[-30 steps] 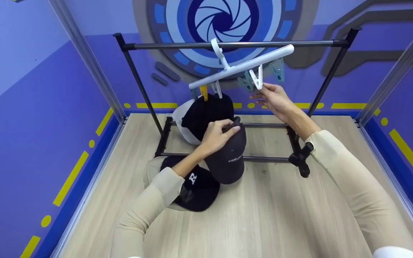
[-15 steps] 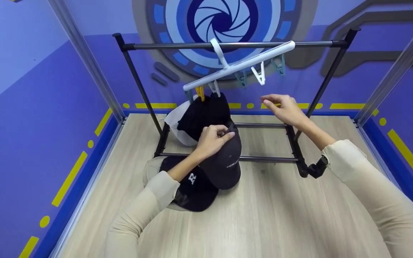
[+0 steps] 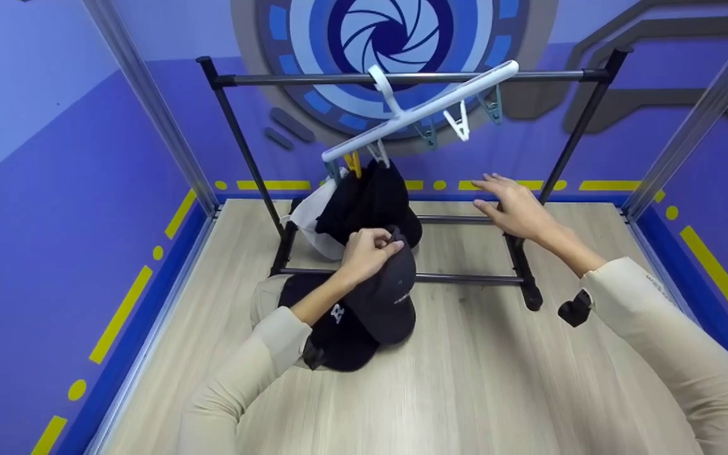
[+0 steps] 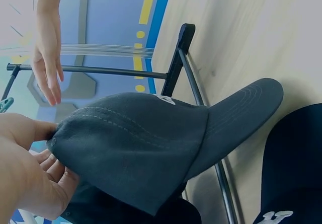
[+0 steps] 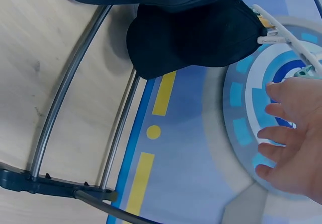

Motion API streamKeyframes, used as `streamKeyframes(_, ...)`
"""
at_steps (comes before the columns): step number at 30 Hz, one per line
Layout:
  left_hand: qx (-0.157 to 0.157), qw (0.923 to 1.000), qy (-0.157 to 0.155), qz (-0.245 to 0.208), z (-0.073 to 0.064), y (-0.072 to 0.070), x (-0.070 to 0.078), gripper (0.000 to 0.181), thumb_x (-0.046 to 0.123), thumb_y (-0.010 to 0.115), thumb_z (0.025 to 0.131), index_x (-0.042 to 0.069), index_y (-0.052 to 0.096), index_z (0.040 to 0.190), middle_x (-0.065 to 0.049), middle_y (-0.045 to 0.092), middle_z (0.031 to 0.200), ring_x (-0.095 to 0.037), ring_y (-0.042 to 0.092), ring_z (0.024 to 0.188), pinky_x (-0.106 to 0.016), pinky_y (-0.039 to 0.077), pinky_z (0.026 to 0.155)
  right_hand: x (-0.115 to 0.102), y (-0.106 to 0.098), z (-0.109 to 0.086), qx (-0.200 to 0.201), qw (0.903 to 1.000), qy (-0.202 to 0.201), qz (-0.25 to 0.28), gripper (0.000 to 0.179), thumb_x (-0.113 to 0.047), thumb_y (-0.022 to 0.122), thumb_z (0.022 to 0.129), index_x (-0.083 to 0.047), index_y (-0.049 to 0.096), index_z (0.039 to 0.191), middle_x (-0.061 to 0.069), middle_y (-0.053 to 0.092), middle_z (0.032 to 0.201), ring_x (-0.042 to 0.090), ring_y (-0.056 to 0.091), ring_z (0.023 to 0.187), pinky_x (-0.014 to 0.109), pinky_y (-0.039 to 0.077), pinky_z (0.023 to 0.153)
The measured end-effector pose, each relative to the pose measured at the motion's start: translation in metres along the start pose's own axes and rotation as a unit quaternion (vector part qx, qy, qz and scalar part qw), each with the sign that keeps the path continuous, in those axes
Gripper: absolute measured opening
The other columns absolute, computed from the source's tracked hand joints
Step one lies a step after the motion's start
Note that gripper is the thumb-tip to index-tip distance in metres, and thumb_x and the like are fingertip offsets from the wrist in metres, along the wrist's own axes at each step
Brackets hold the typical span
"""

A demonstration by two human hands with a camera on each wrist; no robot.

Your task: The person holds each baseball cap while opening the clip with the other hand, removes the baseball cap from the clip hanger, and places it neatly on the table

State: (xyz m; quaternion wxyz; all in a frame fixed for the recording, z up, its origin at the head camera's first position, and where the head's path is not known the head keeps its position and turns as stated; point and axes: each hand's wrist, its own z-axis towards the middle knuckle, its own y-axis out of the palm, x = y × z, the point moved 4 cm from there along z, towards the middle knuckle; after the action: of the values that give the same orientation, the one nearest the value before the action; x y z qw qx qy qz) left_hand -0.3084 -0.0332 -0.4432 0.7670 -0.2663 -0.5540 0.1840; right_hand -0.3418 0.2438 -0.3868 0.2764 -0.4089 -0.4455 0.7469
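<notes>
My left hand (image 3: 364,256) pinches a dark grey baseball cap (image 3: 395,309) by the top of its crown; the brim points down toward the floor. In the left wrist view the thumb and fingertips grip the cap's cloth (image 4: 121,143) at one end. My right hand (image 3: 515,205) holds nothing, its fingers spread in the air below the right part of a white clip hanger (image 3: 427,110). From the hanger's lower left end hang a black cap (image 3: 361,202) and a white cap (image 3: 313,218), by a yellow clip (image 3: 352,164) and clips beside it. A white clip (image 3: 457,123) hangs with no cap.
The hanger hooks over the top bar of a black metal rack (image 3: 301,80). A black cap with a white letter (image 3: 345,344) and a beige cap (image 3: 266,300) lie on the wooden floor (image 3: 484,379), left of the held cap. Patterned blue walls stand around.
My right hand has left the white clip and moved down and right, its fingers spreading. My left hand has drawn the grey cap down and left. The hanger's right end has risen slightly.
</notes>
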Motion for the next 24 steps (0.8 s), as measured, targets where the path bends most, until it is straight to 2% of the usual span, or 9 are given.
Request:
streamKeyframes(6, 0.006, 0.9997, 0.0, 0.022, -0.002, 0.003, -0.006, 0.018, 0.024, 0.075, 0.092, 0.008, 0.074, 0.084, 0.013, 0.042, 0.057, -0.007, 0.044, 0.058, -0.022, 0.036, 0.063, 0.007, 0.001, -0.007, -0.01, 0.9999, 0.005, -0.004, 0.046, -0.017, 0.055, 0.106, 0.007, 0.05, 0.145, 0.035, 0.041, 0.153, 0.053, 0.033, 0.147, 0.066, 0.025, 0.12)
streamKeyframes(12, 0.007, 0.9999, -0.008, 0.007, -0.002, 0.003, -0.008, 0.017, 0.023, 0.076, 0.091, 0.006, 0.075, 0.086, 0.01, 0.047, 0.059, -0.009, 0.048, 0.061, -0.024, 0.04, 0.066, 0.01, 0.004, -0.011, -0.011, 0.9999, 0.006, -0.009, 0.047, -0.016, 0.056, 0.105, 0.007, 0.05, 0.145, 0.037, 0.04, 0.152, 0.055, 0.031, 0.146, 0.067, 0.025, 0.119)
streamKeyframes(15, 0.006, 0.9997, -0.022, -0.001, -0.003, 0.001, -0.011, 0.018, 0.023, 0.075, 0.091, 0.005, 0.076, 0.095, 0.005, 0.061, 0.064, -0.013, 0.059, 0.068, -0.028, 0.049, 0.073, 0.012, 0.006, -0.013, -0.011, 0.9999, 0.006, -0.006, 0.047, -0.016, 0.056, 0.105, 0.006, 0.049, 0.146, 0.037, 0.04, 0.152, 0.056, 0.031, 0.146, 0.069, 0.025, 0.118)
streamKeyframes(18, 0.002, 0.9992, -0.039, -0.011, -0.005, -0.001, -0.015, 0.025, 0.023, 0.075, 0.092, 0.003, 0.075, 0.106, -0.006, 0.074, 0.077, -0.021, 0.07, 0.082, -0.034, 0.054, 0.083, 0.013, 0.007, -0.014, -0.009, 0.9999, 0.001, -0.004, 0.047, -0.016, 0.057, 0.105, 0.007, 0.049, 0.146, 0.037, 0.041, 0.151, 0.056, 0.032, 0.145, 0.07, 0.024, 0.118)
streamKeyframes(21, -0.005, 0.9983, -0.056, -0.016, -0.007, -0.003, -0.02, 0.03, 0.025, 0.074, 0.092, 0.001, 0.072, 0.11, -0.012, 0.077, 0.084, -0.025, 0.072, 0.086, -0.035, 0.055, 0.084, 0.014, 0.008, -0.017, -0.009, 1.0, -0.002, -0.004, 0.047, -0.016, 0.056, 0.105, 0.008, 0.05, 0.145, 0.037, 0.043, 0.15, 0.057, 0.032, 0.145, 0.07, 0.023, 0.118)
streamKeyframes(24, -0.016, 0.9966, -0.079, -0.017, -0.012, -0.005, -0.026, 0.03, 0.027, 0.073, 0.092, 0.002, 0.07, 0.108, -0.005, 0.072, 0.075, -0.018, 0.066, 0.078, -0.029, 0.052, 0.077, 0.014, 0.01, -0.019, -0.018, 0.9998, 0.004, -0.001, 0.047, -0.015, 0.056, 0.105, 0.007, 0.05, 0.145, 0.037, 0.042, 0.151, 0.057, 0.031, 0.145, 0.07, 0.022, 0.118)
